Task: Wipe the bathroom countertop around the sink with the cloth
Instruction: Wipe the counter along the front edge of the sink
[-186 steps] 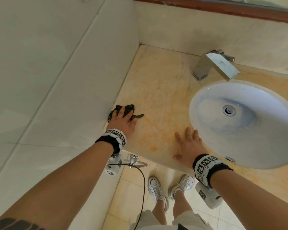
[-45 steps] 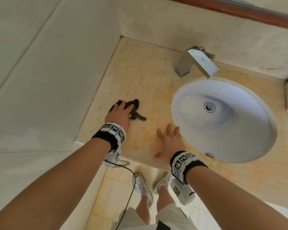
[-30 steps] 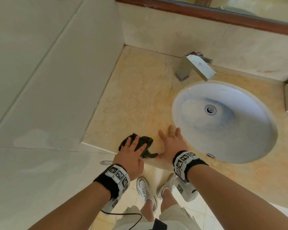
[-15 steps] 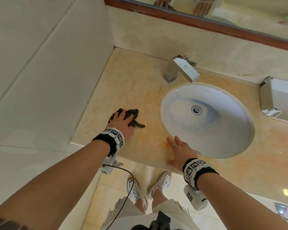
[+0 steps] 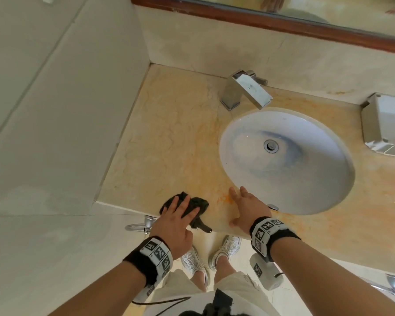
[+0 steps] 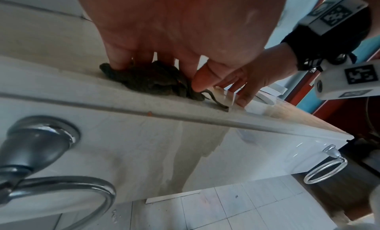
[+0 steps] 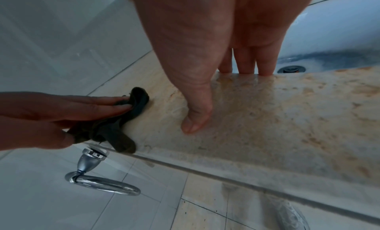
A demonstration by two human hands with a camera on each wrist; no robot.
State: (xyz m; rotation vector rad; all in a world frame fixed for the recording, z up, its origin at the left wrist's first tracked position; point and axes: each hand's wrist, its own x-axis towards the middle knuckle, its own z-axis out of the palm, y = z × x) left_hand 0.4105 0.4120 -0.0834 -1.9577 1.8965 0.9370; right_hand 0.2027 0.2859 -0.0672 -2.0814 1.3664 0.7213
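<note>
A dark crumpled cloth (image 5: pixel 200 204) lies at the front edge of the beige marble countertop (image 5: pixel 173 137), left of the white oval sink (image 5: pixel 317 179). My left hand (image 5: pixel 177 214) presses down on it with straight, spread fingers. In the left wrist view the cloth (image 6: pixel 148 80) bunches under the fingertips, and a tail hangs over the edge. In the right wrist view the cloth (image 7: pixel 123 123) lies under the left hand (image 7: pixel 61 108). My right hand (image 5: pixel 249 206) lies flat on the counter by the sink's front-left rim, holding nothing.
A chrome faucet (image 5: pixel 244 92) stands behind the sink. A white box (image 5: pixel 388 124) sits on the counter at the right. A tiled wall (image 5: pixel 66 110) bounds the counter on the left. A chrome towel ring (image 7: pixel 102 183) hangs below the front edge.
My left hand has pulled the cloth back from mid-counter to the front edge. My right hand stays flat by the sink rim.
</note>
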